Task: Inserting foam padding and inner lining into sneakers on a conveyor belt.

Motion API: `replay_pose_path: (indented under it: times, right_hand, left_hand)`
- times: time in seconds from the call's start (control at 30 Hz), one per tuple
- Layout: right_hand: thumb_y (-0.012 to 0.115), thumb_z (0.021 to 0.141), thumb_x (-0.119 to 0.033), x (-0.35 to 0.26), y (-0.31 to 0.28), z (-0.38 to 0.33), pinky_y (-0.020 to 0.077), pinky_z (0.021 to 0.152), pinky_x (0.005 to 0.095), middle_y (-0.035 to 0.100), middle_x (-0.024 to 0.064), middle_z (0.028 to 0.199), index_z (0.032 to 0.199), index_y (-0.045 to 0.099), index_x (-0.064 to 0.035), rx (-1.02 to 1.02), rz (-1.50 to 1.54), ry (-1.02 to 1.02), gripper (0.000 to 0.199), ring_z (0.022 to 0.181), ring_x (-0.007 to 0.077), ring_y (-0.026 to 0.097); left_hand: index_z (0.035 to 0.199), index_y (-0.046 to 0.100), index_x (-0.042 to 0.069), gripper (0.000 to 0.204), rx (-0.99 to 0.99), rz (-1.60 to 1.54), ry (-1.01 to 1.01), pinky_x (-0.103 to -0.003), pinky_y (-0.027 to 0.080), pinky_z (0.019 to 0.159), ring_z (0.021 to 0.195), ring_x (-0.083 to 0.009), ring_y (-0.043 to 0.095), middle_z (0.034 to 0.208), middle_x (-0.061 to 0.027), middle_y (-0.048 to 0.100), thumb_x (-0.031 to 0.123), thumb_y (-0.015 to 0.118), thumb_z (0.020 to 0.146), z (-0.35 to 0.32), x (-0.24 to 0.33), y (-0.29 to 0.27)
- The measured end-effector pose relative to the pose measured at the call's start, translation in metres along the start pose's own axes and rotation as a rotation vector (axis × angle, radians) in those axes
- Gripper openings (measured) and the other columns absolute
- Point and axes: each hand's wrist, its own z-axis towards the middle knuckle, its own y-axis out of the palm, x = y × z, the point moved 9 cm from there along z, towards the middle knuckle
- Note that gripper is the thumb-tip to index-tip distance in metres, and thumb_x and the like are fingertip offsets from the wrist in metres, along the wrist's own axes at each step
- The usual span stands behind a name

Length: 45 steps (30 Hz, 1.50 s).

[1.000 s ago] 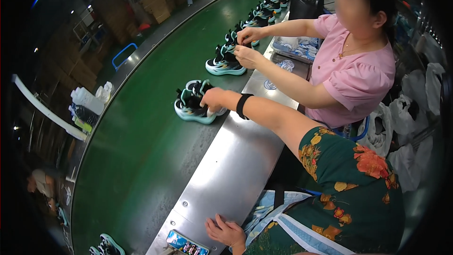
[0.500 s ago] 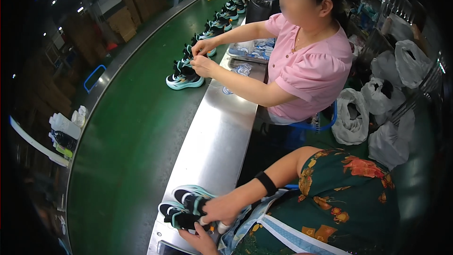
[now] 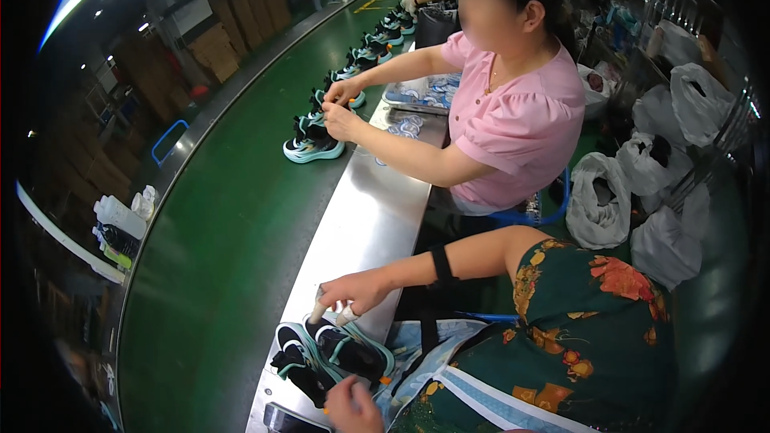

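A pair of black sneakers with white and mint-green soles stands side by side on the metal ledge: one outer sneaker [image 3: 294, 358] and one nearer sneaker [image 3: 350, 350]. My right hand [image 3: 355, 290] reaches over the far end of the nearer sneaker, its fingers apart. Its index finger points down onto that end, and the thumb is held away; both wear pale finger covers. Beside the near end of the pair is my left hand [image 3: 354, 406]. Its fingers are blurred, so I cannot see how they are bent or whether they touch a sneaker.
A dark phone-like slab [image 3: 293, 419] lies at the ledge's near end. Beyond the ledge [image 3: 337, 232] runs a green conveyor belt [image 3: 216, 232] with a row of similar sneakers [image 3: 313, 144]. A co-worker in pink [image 3: 513, 124] handles one there. Plastic bags [image 3: 597, 200] sit behind.
My right hand has left the shoe opening and moved up to the pair's far end. My left hand has drawn back toward me. The sneakers have turned on the ledge.
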Motion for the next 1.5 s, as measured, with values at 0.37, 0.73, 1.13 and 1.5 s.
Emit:
replay_pose_path:
  times: [0.37, 0.73, 1.13, 1.5]
  right_hand:
    - [0.069, 0.073, -0.02, 0.013, 0.051, 0.012, 0.0403, 0.087, 0.0406, 0.047, 0.013, 0.098, 0.143, 0.037, -0.0263, -0.617, 0.031, -0.1, 0.078, 0.093, 0.0296, 0.048]
    - [0.07, 0.075, -0.017, 0.008, 0.062, 0.02, 0.0413, 0.08, 0.0386, 0.041, 0.0104, 0.094, 0.142, 0.04, -0.025, -0.69, 0.116, -0.095, 0.074, 0.087, 0.0256, 0.05]
    - [0.069, 0.068, -0.018, -0.027, 0.088, 0.02, 0.05, 0.061, 0.0451, 0.051, 0.0176, 0.094, 0.097, 0.057, -0.0165, -0.257, -0.682, -0.413, 0.031, 0.08, 0.0355, 0.062]
    - [0.069, 0.067, -0.016, -0.013, 0.08, 0.02, 0.0497, 0.069, 0.0455, 0.058, 0.0162, 0.095, 0.107, 0.06, -0.0232, -0.317, -0.561, -0.195, 0.042, 0.085, 0.0376, 0.063]
  left_hand:
    - [0.096, 0.062, 0.005, 0.028, -0.154, -0.108, 0.149, -0.045, 0.042, 0.085, 0.097, -0.0398, 0.047, 0.095, -0.0145, 0.056, 0.017, 0.062, 0.071, 0.004, -0.008, 0.073]
    - [0.092, 0.062, 0.007, 0.027, -0.214, -0.11, 0.141, -0.044, 0.044, 0.08, 0.09, -0.0375, 0.046, 0.09, -0.0129, 0.056, 0.02, 0.061, 0.068, -0.001, -0.022, 0.074]
    - [0.083, 0.062, 0.002, 0.022, -0.17, -0.11, 0.148, -0.047, 0.038, 0.086, 0.089, -0.0388, 0.048, 0.083, -0.0153, 0.059, 0.016, 0.057, 0.066, 0.002, -0.021, 0.071]
    - [0.088, 0.061, -0.001, 0.02, -0.236, -0.47, -0.238, -0.039, 0.039, 0.078, 0.09, -0.0335, 0.047, 0.088, -0.0177, 0.057, 0.012, 0.052, 0.077, 0.009, -0.027, 0.067]
